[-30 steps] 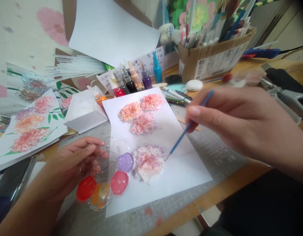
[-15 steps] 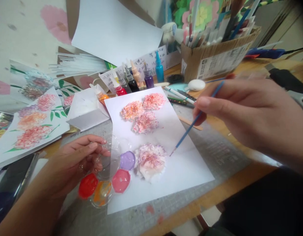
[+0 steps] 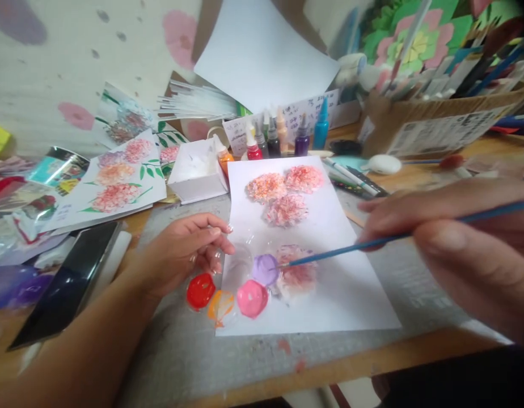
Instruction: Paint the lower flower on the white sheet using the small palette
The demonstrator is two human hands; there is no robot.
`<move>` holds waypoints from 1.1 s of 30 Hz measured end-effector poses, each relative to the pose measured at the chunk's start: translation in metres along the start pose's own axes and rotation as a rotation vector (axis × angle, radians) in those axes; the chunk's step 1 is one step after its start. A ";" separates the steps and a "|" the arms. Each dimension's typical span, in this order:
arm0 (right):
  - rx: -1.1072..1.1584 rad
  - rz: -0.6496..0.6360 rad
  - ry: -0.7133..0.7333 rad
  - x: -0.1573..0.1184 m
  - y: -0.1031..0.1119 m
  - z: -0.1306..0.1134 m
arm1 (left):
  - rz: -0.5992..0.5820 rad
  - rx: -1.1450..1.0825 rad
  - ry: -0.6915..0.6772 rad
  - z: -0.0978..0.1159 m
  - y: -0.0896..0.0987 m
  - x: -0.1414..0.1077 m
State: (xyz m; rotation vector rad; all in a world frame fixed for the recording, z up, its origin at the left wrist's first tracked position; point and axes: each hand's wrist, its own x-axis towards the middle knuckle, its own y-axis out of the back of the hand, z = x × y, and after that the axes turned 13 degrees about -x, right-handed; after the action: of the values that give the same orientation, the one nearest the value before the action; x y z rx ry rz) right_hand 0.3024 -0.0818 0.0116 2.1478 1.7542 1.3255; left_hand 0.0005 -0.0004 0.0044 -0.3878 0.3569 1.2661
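Note:
My right hand grips a thin blue paintbrush, its tip at the lilac paint in a clear palette. My left hand pinches the rim of that transparent paint palette, whose wells also hold red, orange and pink paint. Underneath lies a white sheet of paper bearing several textured, ruffled blossoms in pink and orange. The lowest blossom, pale with pinkish-purple edges, is partly covered by the palette and brush.
Paint bottles stand behind the sheet, beside a small white box. A cardboard box of brushes and pens occupies the back right. At left are finished flower pictures and a black flat object. A grey cutting mat lies beneath.
The brush tip has gone from the paper right of the lowest blossom to the lilac paint, and the brush lies flatter. The camera view has turned left.

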 end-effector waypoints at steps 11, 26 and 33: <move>0.145 0.151 -0.225 0.013 0.004 -0.006 | 0.060 0.027 -0.040 -0.001 0.003 -0.002; -0.099 -0.083 -0.107 0.012 0.011 0.012 | 0.127 0.078 -0.041 -0.002 0.007 0.006; 0.018 -0.020 -0.141 0.012 0.012 0.012 | 0.142 0.082 -0.008 0.001 0.001 0.002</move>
State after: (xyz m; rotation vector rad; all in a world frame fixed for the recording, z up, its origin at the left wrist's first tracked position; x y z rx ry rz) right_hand 0.3190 -0.0708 0.0170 2.1685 1.7355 1.1279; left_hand 0.0004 0.0020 0.0046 -0.2912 0.4341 1.3867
